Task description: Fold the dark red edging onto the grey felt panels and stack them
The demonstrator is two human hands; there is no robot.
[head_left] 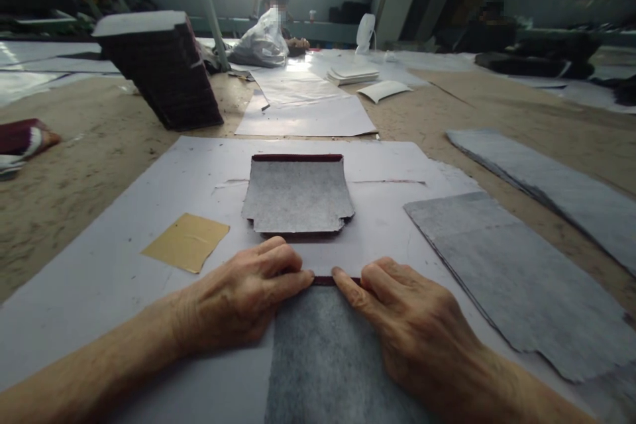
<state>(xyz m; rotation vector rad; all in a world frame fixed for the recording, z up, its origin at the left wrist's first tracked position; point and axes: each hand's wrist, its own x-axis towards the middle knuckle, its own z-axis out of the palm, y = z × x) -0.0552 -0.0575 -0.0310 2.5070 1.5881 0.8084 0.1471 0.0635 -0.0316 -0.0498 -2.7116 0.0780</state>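
A grey-backed sheet of material (328,358) lies before me, its far edge turned over into a narrow dark maroon strip. My left hand (256,288) is closed at the left part of that strip, thumb tip pressed on it and the other fingers curled. From the other side my right hand (417,318) grips the same folded edge, thumb on the strip close to the left thumb. Just beyond lies a smaller grey-backed piece (298,195) with maroon edges and notched near corners. A tan square card (187,243) rests left of it.
White board (163,192) covers the work surface. Grey-backed panels (521,271) lie in stacks at right. A tall leaning dark stack (163,73) stands back left, near a pole (211,6). Farther off are white sheets (352,73), a plastic bag (263,43) and a seated person.
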